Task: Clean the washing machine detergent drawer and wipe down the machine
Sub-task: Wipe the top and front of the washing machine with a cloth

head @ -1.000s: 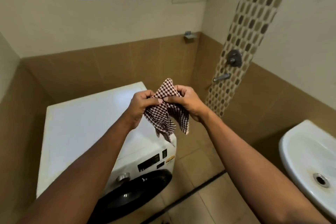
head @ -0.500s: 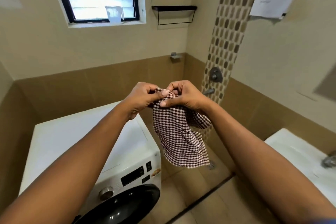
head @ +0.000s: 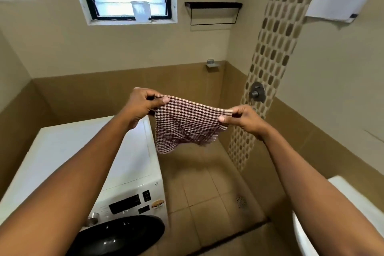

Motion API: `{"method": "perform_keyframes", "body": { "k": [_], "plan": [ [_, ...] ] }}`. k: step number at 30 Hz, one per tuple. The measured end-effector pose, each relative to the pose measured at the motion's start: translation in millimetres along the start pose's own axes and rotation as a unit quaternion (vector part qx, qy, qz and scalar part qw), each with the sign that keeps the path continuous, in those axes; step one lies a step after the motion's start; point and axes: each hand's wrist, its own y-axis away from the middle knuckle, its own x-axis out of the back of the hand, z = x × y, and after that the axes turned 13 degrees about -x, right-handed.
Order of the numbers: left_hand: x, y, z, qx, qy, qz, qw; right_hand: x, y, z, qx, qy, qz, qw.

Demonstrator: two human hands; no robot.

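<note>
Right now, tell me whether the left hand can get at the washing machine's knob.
Probably yes. The knob sits uncovered on the washing machine's front, below the left forearm. But the left hand pinches the cloth, so it isn't free.

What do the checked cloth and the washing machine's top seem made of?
The checked cloth looks woven fabric, probably cotton: it drapes limp, lower edge frayed. The washing machine top is a smooth white panel, slightly glossy: painted metal or plastic.
</note>
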Motion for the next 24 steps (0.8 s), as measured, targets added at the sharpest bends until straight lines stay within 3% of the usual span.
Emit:
{"method": "perform_keyframes", "body": {
  "k": [5, 8, 11, 13, 18, 24],
  "plan": [
    [15, -16, 8, 0.05, 0.098, -0.077, 0.991, 40, -20, -25, 0.006, -0.119, -0.085, 0.989],
    [-4, -36, 15, 0.08, 0.115, -0.007, 0.99, 40, -41, -36, -0.021, -0.165, 0.001, 0.986],
    [-40, -55, 15, 0.107, 0.083, 0.11, 0.985, 23, -67, -38, -0.029, -0.041, 0.209, 0.977],
    [-64, -68, 9, 0.111, 0.076, 0.135, 0.982, 9, -83, -37, 0.0, 0.027, 0.261, 0.965],
    [-110, -107, 2, 0.078, 0.073, 0.107, 0.988, -16, -120, -47, 0.107, 0.079, 0.275, 0.952],
    [-114, -169, -5, 0.026, 0.054, 0.132, 0.989, 1, -163, -60, 0.15, 0.116, 0.237, 0.953]
  ]
}}
